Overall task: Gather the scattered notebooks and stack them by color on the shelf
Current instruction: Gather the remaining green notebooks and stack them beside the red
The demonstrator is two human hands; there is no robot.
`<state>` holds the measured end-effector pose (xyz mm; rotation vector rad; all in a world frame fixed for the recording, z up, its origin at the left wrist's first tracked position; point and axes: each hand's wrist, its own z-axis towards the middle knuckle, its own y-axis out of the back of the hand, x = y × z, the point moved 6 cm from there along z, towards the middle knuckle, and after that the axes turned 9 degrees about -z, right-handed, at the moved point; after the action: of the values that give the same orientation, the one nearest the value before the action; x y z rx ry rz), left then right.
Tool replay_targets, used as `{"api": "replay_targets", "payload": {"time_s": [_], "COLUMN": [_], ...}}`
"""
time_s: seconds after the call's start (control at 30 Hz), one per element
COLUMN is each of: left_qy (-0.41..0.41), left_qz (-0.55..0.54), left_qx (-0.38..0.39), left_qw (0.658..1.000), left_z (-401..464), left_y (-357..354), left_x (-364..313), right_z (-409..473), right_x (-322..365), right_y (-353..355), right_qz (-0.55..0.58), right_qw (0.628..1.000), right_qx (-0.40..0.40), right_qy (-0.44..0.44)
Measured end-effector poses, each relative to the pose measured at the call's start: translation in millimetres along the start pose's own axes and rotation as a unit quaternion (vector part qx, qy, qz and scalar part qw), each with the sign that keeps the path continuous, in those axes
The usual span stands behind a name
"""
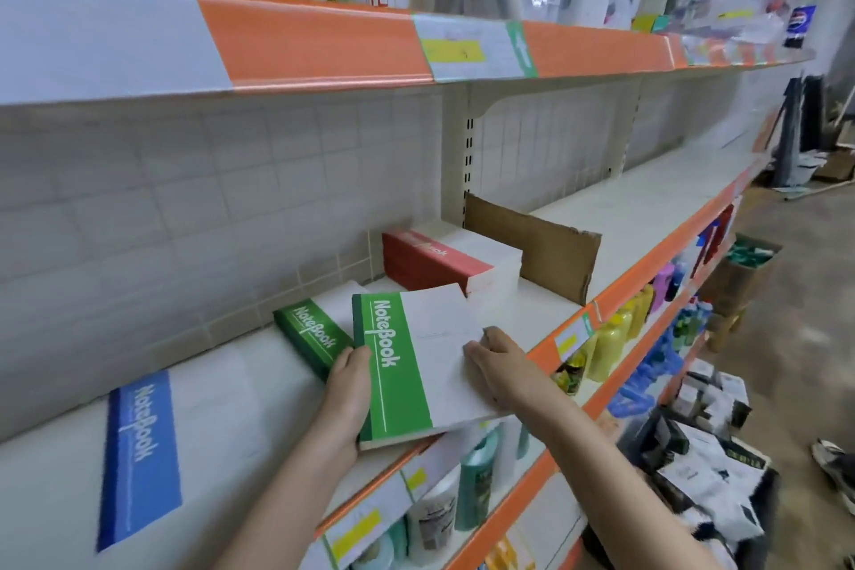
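A green-spined notebook (407, 366) lies tilted over the front edge of the white shelf (647, 208). My left hand (347, 389) grips its spine side, fingers hidden under it. My right hand (497, 361) rests on its white cover with fingers curled at the right edge. Behind it lies a second green notebook (307, 336), partly covered. A red notebook stack (439, 262) sits further back by the wall. A blue notebook (139, 458) lies flat at the left.
A brown cardboard divider (541, 245) stands upright right of the red stack. Bottles (610, 338) fill the lower shelf. Tape rolls and packages crowd the upper shelf (324, 37). Bags (708, 481) lie on the floor at right.
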<state>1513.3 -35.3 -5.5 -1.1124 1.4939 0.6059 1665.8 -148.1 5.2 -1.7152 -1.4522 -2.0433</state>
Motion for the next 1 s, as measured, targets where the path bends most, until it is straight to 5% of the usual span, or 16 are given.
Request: {"api": "replay_targets", "payload": {"time_s": [0.6,0.8,1.0], "left_qy": [-0.036,-0.104,-0.125], "left_qz": [0.065,0.245,0.306], "left_qx": [-0.189,-0.267,-0.299], "left_qw": [0.979,0.926,0.895], "left_z": [70.9,81.8,90.0], "left_y": [56.6,62.6,65.4], "left_x": [-15.0,-18.4,-12.2], "right_z": [120.9,146.6,157.8], "right_x": [51.1,56.4,60.1], "right_y": [-69.2,-81.8,-88.6], "right_qz": [-0.012,-0.106,-0.19], "right_qw": [0.977,0.965,0.949], "right_qx": [0.179,0.169,0.155], "right_qy": [0.117,0.171,0.2]}}
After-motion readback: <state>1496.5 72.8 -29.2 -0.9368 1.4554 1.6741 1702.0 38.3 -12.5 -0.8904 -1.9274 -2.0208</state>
